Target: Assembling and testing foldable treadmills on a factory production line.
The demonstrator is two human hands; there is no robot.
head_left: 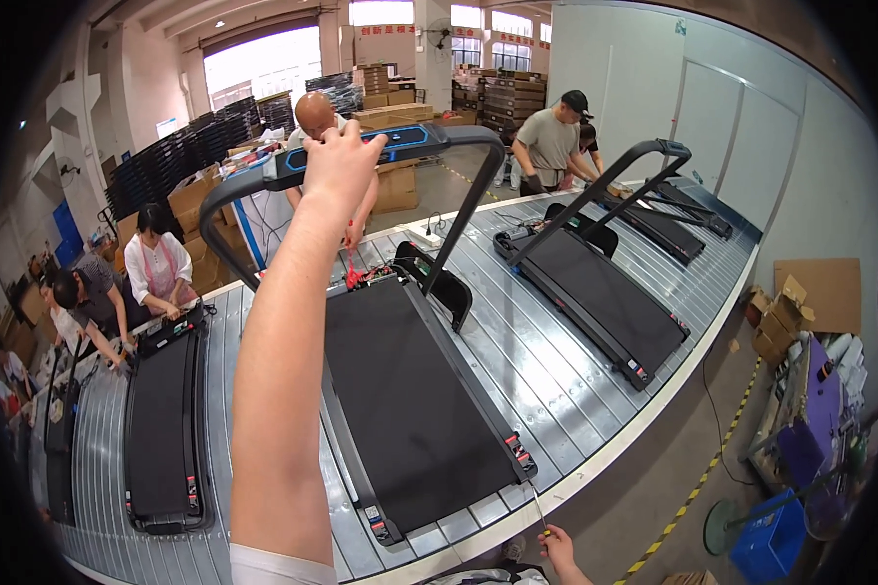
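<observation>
Slatted metal conveyor (546, 375), black treadmills (415, 400) lying flat (several)

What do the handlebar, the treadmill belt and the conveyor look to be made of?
Handlebar: probably painted metal tube, going by its smooth dark bent shape; the console under the left hand looks like glossy black and blue plastic. Belt: matte black, likely rubber or fabric. Conveyor: bare metal slats, grey and shiny.

Left hand (339, 164) sits up on the treadmill handlebar (400, 144), the treadmill deck (410, 390) lying below it on the conveyor (546, 370). Right hand (559, 546) hangs low, just off the conveyor's near edge. More treadmills lie left (161, 429) and right (595, 292) of the hands.
</observation>
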